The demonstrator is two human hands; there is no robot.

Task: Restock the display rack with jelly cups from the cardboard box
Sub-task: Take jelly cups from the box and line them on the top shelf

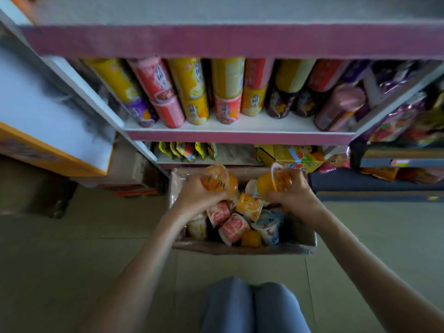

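Dim, flat indoor light with dark corners. The whole picture is soft with motion blur, and wide-angle distortion bends the pink shelf edge [230,42] toward the frame's edges.

Rack shelf [252,124]: stacked cup labels smeared; I could read none.
Left hand [199,192], orange jelly cup [216,180]: blurred, partly covered by fingers.
Right hand [293,192], second jelly cup [276,180]: same.
Cardboard box [240,248]: bottom buried under loose cups.
Packets [403,121] at right: blurred, cut by the edge.
My knees [252,306]: cut off below.
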